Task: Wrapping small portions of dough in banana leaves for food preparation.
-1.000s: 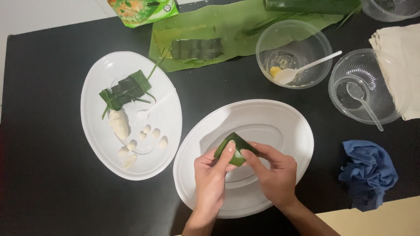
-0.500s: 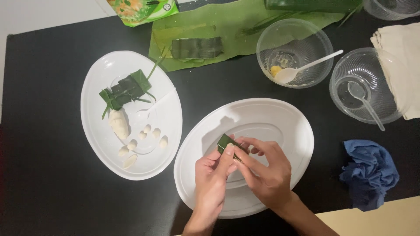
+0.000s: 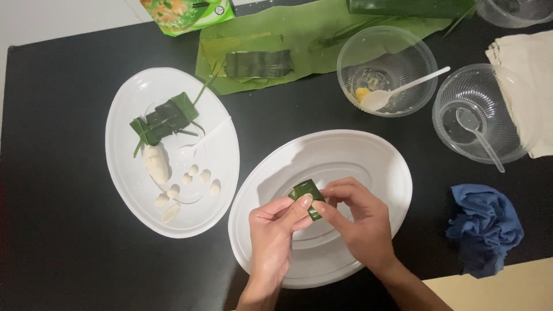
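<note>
Both of my hands pinch a small folded green leaf parcel [image 3: 306,193] over a white oval plate [image 3: 368,155]. My left hand [image 3: 273,236] grips it with thumb and forefinger from the left. My right hand [image 3: 360,227] closes around its right side and partly hides it. On a second white oval plate [image 3: 132,92] to the left lie a tied leaf parcel [image 3: 164,120], a lump of white dough [image 3: 155,163] and several small white dough balls [image 3: 199,175].
A banana leaf sheet [image 3: 322,34] with a folded leaf strip [image 3: 257,63] lies at the back. Two clear plastic bowls [image 3: 387,70] [image 3: 485,114] each hold a plastic spoon. A blue cloth [image 3: 484,226] lies at right, pale cloth [image 3: 527,69] far right, a green packet [image 3: 184,12] at top.
The leaf piece has been folded smaller and tighter between my fingers. My right hand has closed further over it; both hands stayed above the plate.
</note>
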